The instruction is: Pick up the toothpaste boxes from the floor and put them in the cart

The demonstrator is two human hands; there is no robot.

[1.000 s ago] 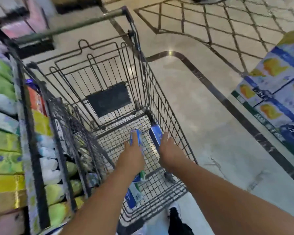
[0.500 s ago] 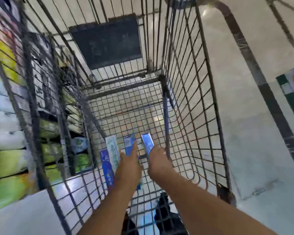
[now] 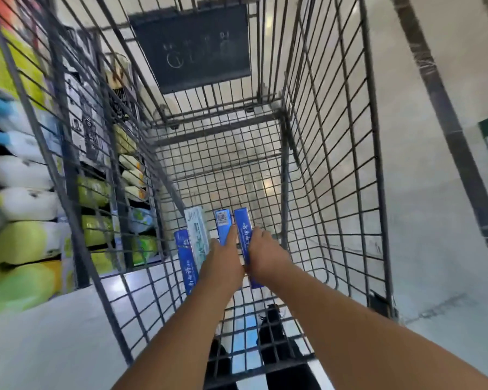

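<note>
4 boxes point(image 3: 198, 240), 1 cart point(image 3: 333, 153).

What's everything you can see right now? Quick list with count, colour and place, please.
Toothpaste boxes: four, three blue and one pale white-green, lying side by side on the cart's wire floor.
Cart: one, dark grey wire, filling the middle of the view.
Placard: one, black with faint markings, on the cart's far end.
Shelves of packaged goods: yellow-green, white and blue packs, blurred, behind the cart's left side.
Floor: pale stone with dark inlay stripes, to the right.
Shoes: dark, seen through the cart's near end.
Left hand: on the barcode box.
Right hand: on the rightmost blue box.
</note>
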